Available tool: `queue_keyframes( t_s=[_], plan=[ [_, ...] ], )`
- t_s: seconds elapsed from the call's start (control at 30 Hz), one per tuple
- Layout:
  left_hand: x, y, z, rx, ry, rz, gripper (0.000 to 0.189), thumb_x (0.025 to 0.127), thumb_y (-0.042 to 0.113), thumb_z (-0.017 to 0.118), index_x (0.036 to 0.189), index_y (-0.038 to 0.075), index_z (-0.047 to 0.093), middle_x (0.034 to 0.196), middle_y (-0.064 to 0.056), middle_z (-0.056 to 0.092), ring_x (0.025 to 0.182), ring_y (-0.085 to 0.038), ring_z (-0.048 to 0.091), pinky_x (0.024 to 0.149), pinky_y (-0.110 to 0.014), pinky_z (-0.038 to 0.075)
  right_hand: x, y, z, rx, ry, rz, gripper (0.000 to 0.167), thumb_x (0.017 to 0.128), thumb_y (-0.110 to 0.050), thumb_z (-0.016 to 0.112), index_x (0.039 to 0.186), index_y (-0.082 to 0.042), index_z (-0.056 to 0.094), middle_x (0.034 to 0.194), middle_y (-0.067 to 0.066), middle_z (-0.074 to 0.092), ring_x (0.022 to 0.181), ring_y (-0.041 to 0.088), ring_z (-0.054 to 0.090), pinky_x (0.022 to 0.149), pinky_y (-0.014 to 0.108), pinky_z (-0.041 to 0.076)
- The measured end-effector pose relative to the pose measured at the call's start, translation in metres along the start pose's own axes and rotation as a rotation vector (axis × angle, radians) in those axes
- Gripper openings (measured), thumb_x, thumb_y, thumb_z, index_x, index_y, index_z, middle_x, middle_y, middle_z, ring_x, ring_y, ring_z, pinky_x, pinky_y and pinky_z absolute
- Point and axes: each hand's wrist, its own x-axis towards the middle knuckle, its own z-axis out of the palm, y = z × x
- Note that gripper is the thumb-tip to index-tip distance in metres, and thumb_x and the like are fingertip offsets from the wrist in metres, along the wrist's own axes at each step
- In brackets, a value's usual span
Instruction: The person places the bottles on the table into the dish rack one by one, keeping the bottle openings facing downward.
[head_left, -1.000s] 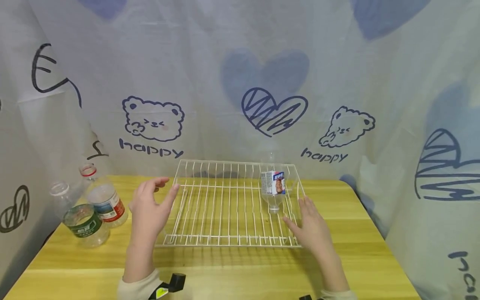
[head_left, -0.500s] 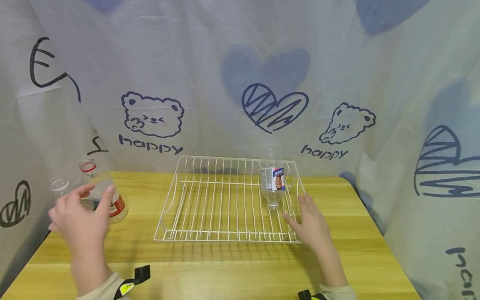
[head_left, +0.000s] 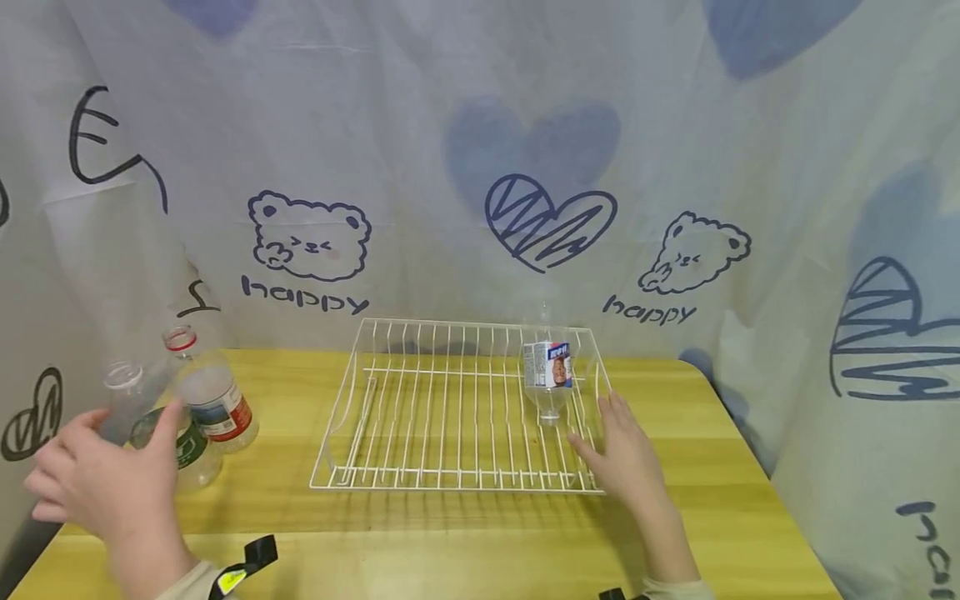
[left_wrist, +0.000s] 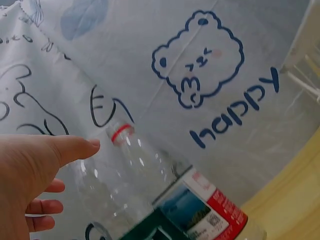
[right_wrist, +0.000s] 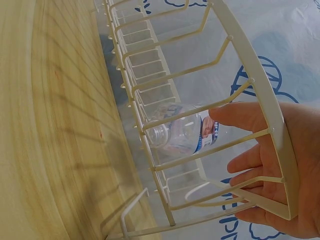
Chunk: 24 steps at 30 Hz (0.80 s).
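My left hand [head_left: 112,483] is beside a clear plastic bottle with a green label [head_left: 192,447], thumb and fingers spread apart. In the left wrist view, the thumb [left_wrist: 75,151] shows a gap from the bottles. Just behind stands a clear bottle with a red-and-white label [head_left: 225,410] and a red neck ring; both are upright and capless. A white wire rack [right_wrist: 267,92] sits mid-table. Neck down in its right part is a clear bottle with a blue-and-white label [head_left: 547,367]. At the rack's right side rests my right hand [head_left: 633,458], fingers extended.
The wooden table [head_left: 420,550] reaches back to a printed fabric curtain [head_left: 420,167]. More curtain hangs along the left and right sides. Black straps [head_left: 247,567] are at the cuffs.
My left hand has swung left from the rack's left side to the green-label bottle, lowering as it went. My right hand has stayed at the rack.
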Motion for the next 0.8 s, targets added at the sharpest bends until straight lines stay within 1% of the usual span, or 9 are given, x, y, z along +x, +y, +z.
queue_keyframes(
  t_s=[0.07,0.17,0.3,0.4,0.57,0.67,0.8],
  plan=[
    [0.004,-0.005,0.001,0.030,-0.035,-0.034,0.090,0.084,0.067,0.057,0.146,0.008,0.031,0.150,-0.027,0.026,0.139,-0.046,0.014,0.106,-0.066,0.008,0.000,0.000,0.000,-0.004,0.007,-0.005,0.083,0.095,-0.046,0.057,0.149,0.008,0.025,0.158,0.028,0.018,0.146,0.044,0.019,0.117,0.055,0.021],
    [0.009,-0.016,0.007,0.051,-0.072,-0.056,0.099,0.081,0.072,0.057,0.149,0.008,0.024,0.151,-0.029,0.022,0.139,-0.047,0.012,0.105,-0.067,0.008,-0.001,0.001,-0.001,-0.009,0.016,-0.007,0.083,0.094,-0.046,0.058,0.149,0.007,0.025,0.158,0.028,0.018,0.146,0.044,0.020,0.117,0.055,0.021],
    [0.015,-0.030,0.016,0.072,-0.125,-0.063,0.109,0.077,0.076,0.057,0.152,0.008,0.017,0.152,-0.032,0.018,0.138,-0.050,0.011,0.104,-0.070,0.008,-0.003,0.001,-0.001,-0.018,0.009,-0.005,0.083,0.094,-0.047,0.057,0.149,0.006,0.025,0.158,0.028,0.019,0.146,0.044,0.020,0.117,0.055,0.021],
    [0.018,-0.035,0.024,0.084,-0.151,-0.061,0.111,0.077,0.076,0.056,0.153,0.008,0.014,0.152,-0.033,0.017,0.138,-0.051,0.011,0.104,-0.071,0.009,-0.003,0.001,-0.001,-0.021,0.011,-0.005,0.083,0.094,-0.048,0.057,0.149,0.006,0.027,0.158,0.027,0.019,0.146,0.044,0.020,0.117,0.055,0.022],
    [0.022,-0.038,0.033,0.093,-0.160,-0.067,0.108,0.079,0.075,0.055,0.153,0.006,0.015,0.152,-0.033,0.018,0.138,-0.051,0.013,0.105,-0.071,0.009,-0.001,0.001,0.002,-0.015,0.013,-0.004,0.083,0.093,-0.048,0.058,0.149,0.006,0.027,0.158,0.026,0.018,0.147,0.044,0.020,0.117,0.056,0.022],
    [0.024,-0.041,0.037,0.084,-0.146,-0.075,0.105,0.080,0.073,0.056,0.152,0.006,0.018,0.152,-0.032,0.020,0.139,-0.050,0.014,0.106,-0.070,0.009,0.000,0.001,0.004,-0.011,0.005,0.005,0.084,0.094,-0.048,0.057,0.149,0.006,0.026,0.159,0.026,0.018,0.147,0.043,0.019,0.117,0.055,0.021],
    [0.025,-0.043,0.042,0.075,-0.144,-0.083,0.102,0.081,0.072,0.056,0.150,0.006,0.021,0.151,-0.031,0.022,0.139,-0.050,0.015,0.107,-0.069,0.009,0.000,0.002,0.005,-0.011,0.009,0.012,0.084,0.094,-0.048,0.057,0.149,0.006,0.026,0.159,0.026,0.018,0.147,0.043,0.019,0.117,0.055,0.020]
  ],
)
